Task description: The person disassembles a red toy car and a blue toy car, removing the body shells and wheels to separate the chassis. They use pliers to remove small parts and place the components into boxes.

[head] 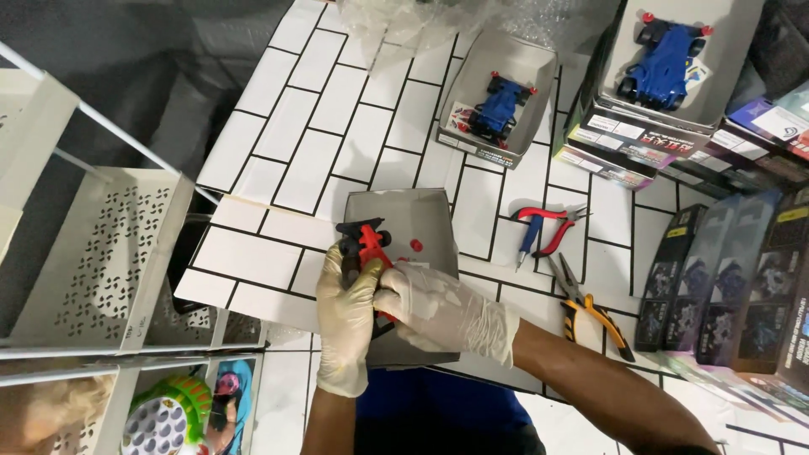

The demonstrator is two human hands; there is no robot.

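Observation:
Both my hands wear pale latex gloves and meet over an open grey box tray [421, 215] near the table's front edge. My left hand [345, 324] grips a red and black toy car [364, 247] from below. My right hand [438, 307] closes on the same car from the right side. A small loose red part [415, 245] lies in the tray just right of the car. The car's lower half is hidden by my fingers.
Red-handled cutters [548, 226] and yellow-handled pliers [590, 310] lie to the right. Two boxes hold blue toy cars [499, 105], [666, 55] at the back. Dark packaged boxes [725, 278] stack at the right. A white perforated shelf [101, 253] stands left, with a green toy [168, 413] below.

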